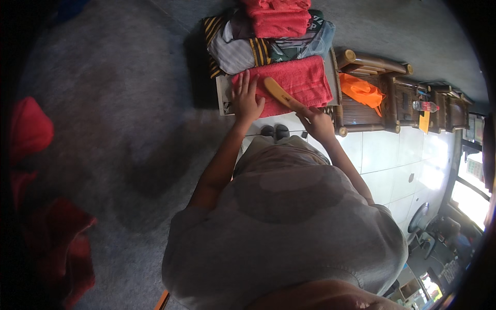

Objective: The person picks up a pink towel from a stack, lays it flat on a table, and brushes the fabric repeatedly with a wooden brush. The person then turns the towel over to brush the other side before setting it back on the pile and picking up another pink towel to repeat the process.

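A pinkish-red terry towel (306, 77) lies folded flat on a light-coloured surface (225, 93) in front of me. My left hand (246, 99) rests palm down on the towel's left end, its fingers extended. Gripped in my right hand (317, 122) is a curved yellow handled tool (277, 90), apparently a wooden brush seen from its back. It slants over the middle of the towel, with my index finger laid along it. Any bristles are hidden underneath, and I cannot tell how firmly it touches the cloth.
Beyond the towel are folded clothes (236, 54) and more red towels (281, 21). To the right stands bamboo furniture (364, 120) bearing an orange cloth (360, 89) and a plastic bottle (424, 106). Red fabric (33, 128) hangs at far left. A fan (418, 217) is at lower right.
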Action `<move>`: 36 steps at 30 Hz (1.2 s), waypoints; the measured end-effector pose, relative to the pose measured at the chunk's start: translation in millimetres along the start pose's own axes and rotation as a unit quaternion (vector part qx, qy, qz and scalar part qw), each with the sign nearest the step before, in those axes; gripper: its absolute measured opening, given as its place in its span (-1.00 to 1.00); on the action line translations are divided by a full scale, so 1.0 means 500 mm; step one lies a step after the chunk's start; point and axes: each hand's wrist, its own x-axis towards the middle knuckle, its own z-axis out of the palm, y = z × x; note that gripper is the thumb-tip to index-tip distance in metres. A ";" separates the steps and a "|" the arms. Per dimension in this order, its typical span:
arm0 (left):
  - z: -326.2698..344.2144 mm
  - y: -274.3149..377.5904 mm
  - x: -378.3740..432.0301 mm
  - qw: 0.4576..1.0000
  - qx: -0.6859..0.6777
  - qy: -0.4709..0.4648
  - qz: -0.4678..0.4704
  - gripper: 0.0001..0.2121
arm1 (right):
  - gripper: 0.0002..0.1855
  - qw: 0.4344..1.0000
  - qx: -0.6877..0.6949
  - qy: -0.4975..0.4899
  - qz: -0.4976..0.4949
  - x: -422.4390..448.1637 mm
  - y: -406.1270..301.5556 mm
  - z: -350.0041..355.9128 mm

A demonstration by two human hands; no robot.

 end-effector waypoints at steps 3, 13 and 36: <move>0.008 -0.020 -0.006 0.999 -0.032 0.012 -0.003 -0.25 | -0.39 0.995 0.023 0.021 0.098 -0.004 0.025 -0.037; -0.058 -0.039 0.066 0.995 -0.002 0.097 0.010 -0.51 | -0.61 0.971 0.044 0.212 -0.100 0.175 0.199 -0.080; -0.233 -0.024 0.086 0.968 -0.239 -0.023 0.076 -0.81 | -0.64 0.990 0.017 0.067 -0.122 0.155 0.146 -0.218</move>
